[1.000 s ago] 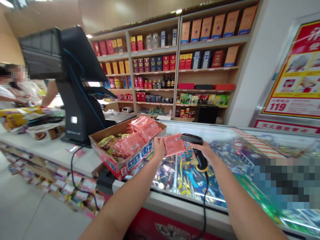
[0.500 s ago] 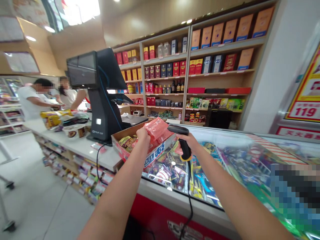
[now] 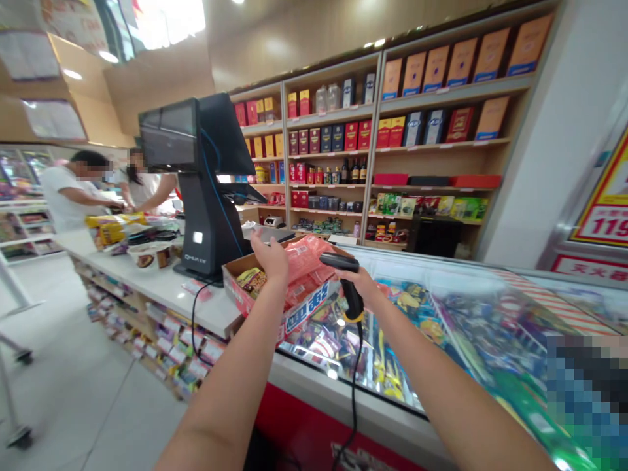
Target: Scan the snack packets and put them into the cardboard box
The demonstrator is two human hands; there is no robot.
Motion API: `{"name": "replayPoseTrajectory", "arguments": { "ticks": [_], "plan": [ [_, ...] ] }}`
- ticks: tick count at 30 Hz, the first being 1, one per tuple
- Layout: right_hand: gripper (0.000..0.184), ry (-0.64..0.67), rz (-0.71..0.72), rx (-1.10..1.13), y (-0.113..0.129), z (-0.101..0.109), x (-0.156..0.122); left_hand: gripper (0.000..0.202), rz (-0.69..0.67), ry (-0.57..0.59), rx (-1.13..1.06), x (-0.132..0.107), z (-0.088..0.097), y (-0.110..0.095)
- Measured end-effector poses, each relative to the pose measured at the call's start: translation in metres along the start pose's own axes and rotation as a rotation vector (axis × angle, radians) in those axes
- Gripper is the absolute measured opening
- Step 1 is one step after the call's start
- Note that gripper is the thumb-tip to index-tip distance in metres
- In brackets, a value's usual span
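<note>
Right grip (image 3: 366, 285) is clamped on a black, pistol-shaped plastic scanner (image 3: 339, 263), head toward pink plastic packets (image 3: 305, 256) lying in an open red-and-white cardboard box (image 3: 308, 307) (apparently sited for two-handed reach). Left grip (image 3: 271, 259): empty, fingers apart.

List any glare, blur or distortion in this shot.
All in the head view: the bright panel at upper left is washed out to white; glare spots dot the glass top; the top-shelf orange boxes slant rightward; the scanner's outline reads clearly; the poster's small print blurs.
</note>
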State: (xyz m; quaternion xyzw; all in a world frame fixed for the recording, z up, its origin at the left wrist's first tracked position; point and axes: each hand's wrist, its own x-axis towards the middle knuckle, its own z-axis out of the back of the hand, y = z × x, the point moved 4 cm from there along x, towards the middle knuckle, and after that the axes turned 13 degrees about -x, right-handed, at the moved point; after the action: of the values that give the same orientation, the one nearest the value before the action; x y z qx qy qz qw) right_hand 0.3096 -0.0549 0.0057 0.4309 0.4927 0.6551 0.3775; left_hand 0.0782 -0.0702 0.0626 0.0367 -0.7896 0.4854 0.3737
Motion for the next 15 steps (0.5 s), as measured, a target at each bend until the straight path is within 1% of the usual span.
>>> {"name": "replayPoseTrajectory", "arguments": {
  "ticks": [1,2,3,4,5,6,7,9,12,15],
  "plan": [
    [0.02,-0.009,-0.015,-0.004,-0.003,0.006,-0.001,0.04,-0.076,0.102,0.043,-0.009,-0.008,-0.01],
    [0.021,-0.018,-0.027,-0.006,-0.007,0.012,-0.002,0.039,-0.144,0.255,0.111,-0.021,-0.018,-0.017],
    [0.022,-0.027,-0.033,-0.006,-0.009,0.019,-0.002,0.038,-0.183,0.432,0.206,-0.036,-0.03,-0.02],
    [0.023,-0.037,-0.036,-0.005,-0.012,0.025,-0.003,0.039,-0.191,0.601,0.323,-0.051,-0.04,-0.019],
    [0.024,-0.051,-0.035,-0.005,-0.014,0.031,-0.005,0.043,-0.18,0.742,0.449,-0.065,-0.047,-0.014],
    [0.025,-0.067,-0.035,-0.007,-0.015,0.037,-0.006,0.049,-0.16,0.838,0.566,-0.077,-0.051,-0.006],
    [0.026,-0.086,-0.034,-0.009,-0.017,0.042,-0.008,0.054,-0.146,0.898,0.66,-0.085,-0.053,0.001],
    [0.027,-0.118,-0.036,-0.006,-0.019,0.051,-0.012,0.06,-0.142,0.956,0.772,-0.089,-0.053,0.014],
    [0.026,-0.148,-0.053,0.016,-0.024,0.062,-0.018,0.059,-0.132,1.018,0.835,-0.076,-0.049,0.025],
    [0.024,-0.177,-0.07,0.046,-0.031,0.073,-0.022,0.056,-0.069,1.062,0.893,-0.057,-0.046,0.031]
  ]
}}
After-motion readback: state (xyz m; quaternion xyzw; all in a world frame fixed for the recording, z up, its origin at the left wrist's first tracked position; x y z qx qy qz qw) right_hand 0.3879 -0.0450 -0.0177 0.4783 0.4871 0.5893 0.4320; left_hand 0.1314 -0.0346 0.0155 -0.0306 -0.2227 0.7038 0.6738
